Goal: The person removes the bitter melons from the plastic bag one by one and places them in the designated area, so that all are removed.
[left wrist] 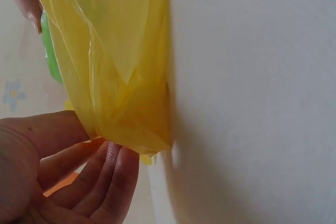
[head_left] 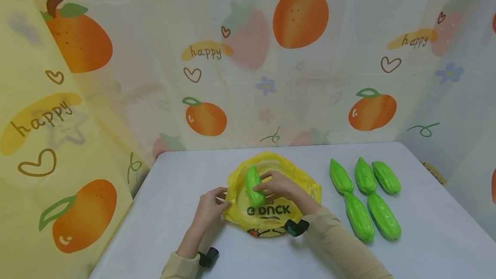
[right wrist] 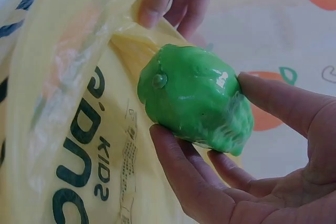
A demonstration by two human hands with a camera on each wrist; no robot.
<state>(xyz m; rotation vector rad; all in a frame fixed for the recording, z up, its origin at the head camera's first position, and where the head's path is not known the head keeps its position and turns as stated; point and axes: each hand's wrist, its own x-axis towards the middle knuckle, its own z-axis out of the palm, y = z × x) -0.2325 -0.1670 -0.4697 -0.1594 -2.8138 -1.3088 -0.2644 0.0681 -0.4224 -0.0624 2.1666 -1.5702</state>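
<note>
A yellow plastic bag (head_left: 310,184) with dark lettering lies open on the table, its mouth facing up. My left hand (head_left: 211,206) pinches the bag's left rim between thumb and fingers, and the left wrist view shows the yellow film (left wrist: 121,77) at those fingertips. Over the bag's opening, my right hand (head_left: 277,184) holds a glossy green bitter melon (head_left: 253,186) that looks like plastic. Seen from the right wrist, the bitter melon (right wrist: 191,98) has a bumpy, ridged skin and a small round nub, with thumb and fingers (right wrist: 194,182) on opposite sides of it.
Several more green bitter melons (head_left: 358,216) lie in two rough rows on the right of the white table (head_left: 186,171). A fruit-printed curtain (head_left: 248,111) hangs behind the table and along its sides. Each wrist carries a small black camera (head_left: 209,257).
</note>
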